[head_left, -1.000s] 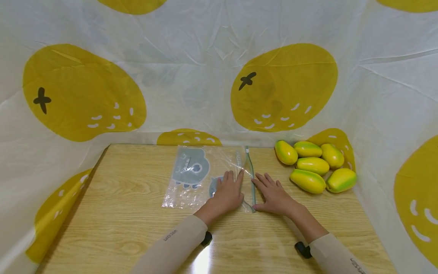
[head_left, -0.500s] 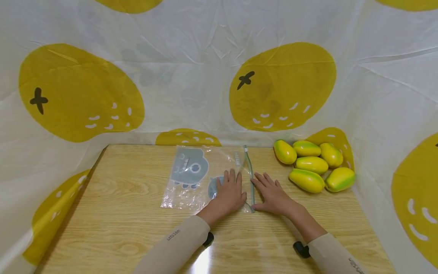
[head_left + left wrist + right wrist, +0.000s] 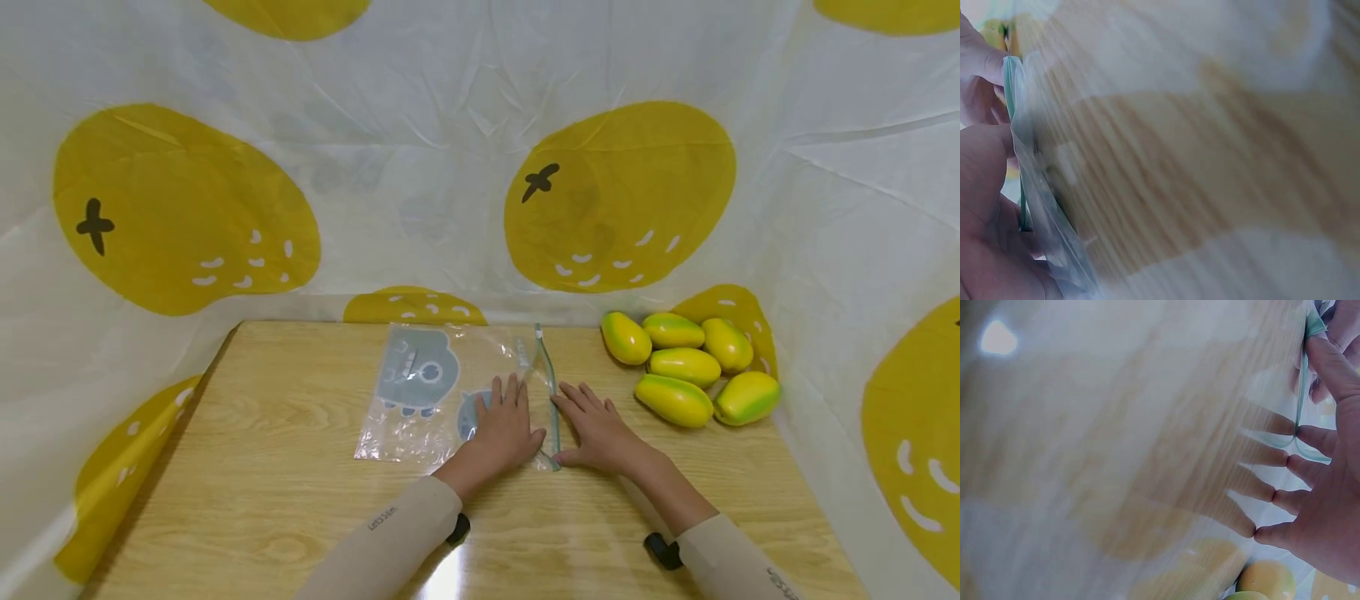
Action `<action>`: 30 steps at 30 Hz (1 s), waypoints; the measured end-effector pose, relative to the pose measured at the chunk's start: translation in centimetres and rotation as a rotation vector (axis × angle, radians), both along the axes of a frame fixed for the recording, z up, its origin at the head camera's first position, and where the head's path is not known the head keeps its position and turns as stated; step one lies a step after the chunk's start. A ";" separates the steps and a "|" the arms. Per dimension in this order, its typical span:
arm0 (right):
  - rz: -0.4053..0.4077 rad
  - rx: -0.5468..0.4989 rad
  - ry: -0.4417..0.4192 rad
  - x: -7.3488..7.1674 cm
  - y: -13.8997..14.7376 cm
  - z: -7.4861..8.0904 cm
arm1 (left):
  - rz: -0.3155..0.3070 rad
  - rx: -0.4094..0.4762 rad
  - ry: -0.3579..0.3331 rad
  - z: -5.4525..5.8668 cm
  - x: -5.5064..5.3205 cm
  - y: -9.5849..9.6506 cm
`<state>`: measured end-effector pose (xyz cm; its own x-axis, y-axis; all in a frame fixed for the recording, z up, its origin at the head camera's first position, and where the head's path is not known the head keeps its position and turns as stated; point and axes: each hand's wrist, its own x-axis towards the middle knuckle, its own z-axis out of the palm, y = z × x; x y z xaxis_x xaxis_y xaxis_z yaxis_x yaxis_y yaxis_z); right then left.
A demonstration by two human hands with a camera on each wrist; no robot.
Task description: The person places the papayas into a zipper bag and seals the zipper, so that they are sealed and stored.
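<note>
A clear zip bag (image 3: 416,429) with blue-grey cartoon monster prints lies flat on the wooden table, its green zip strip (image 3: 552,383) along the right side. Over the bag's right part, my left hand (image 3: 504,432) rests with fingers pointing away and thumb toward the strip. My right hand (image 3: 600,429) is just right of the strip, fingers spread, thumb at its near end and index fingertip at its middle. In the right wrist view, the right hand's fingertips (image 3: 1263,534) meet their reflections on the tabletop. Part of the bag is hidden beneath my left hand.
Several yellow-green mangoes (image 3: 684,367) sit clustered at the table's back right corner. White cloth (image 3: 405,200) printed with big yellow fruit hangs behind the table (image 3: 277,500) and along both sides.
My left hand has slid slightly right, its index finger closer to the other fingers and its thumb nearer the zip strip. My right hand, the bag and the mangoes stay in place.
</note>
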<state>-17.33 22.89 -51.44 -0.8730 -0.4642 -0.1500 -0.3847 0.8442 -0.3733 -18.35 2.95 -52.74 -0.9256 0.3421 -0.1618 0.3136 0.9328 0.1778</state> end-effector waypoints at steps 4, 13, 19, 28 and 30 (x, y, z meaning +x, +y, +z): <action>0.009 0.000 0.006 -0.1 0.2 0.0 | -0.018 0.012 0.006 -0.2 0.0 0.0; 0.043 -0.019 0.044 -1.7 0.2 -0.3 | -0.037 0.016 0.018 -0.9 0.1 -0.6; 0.053 -0.016 0.134 -3.3 0.3 -0.5 | -0.057 0.036 0.019 -0.8 0.1 -0.7; 0.092 0.027 0.232 -5.3 0.3 -0.3 | -0.059 0.066 0.006 -0.6 -0.1 -1.2; 0.097 0.030 0.242 -5.6 0.4 -0.3 | -0.070 0.080 0.006 -0.6 -0.2 -1.4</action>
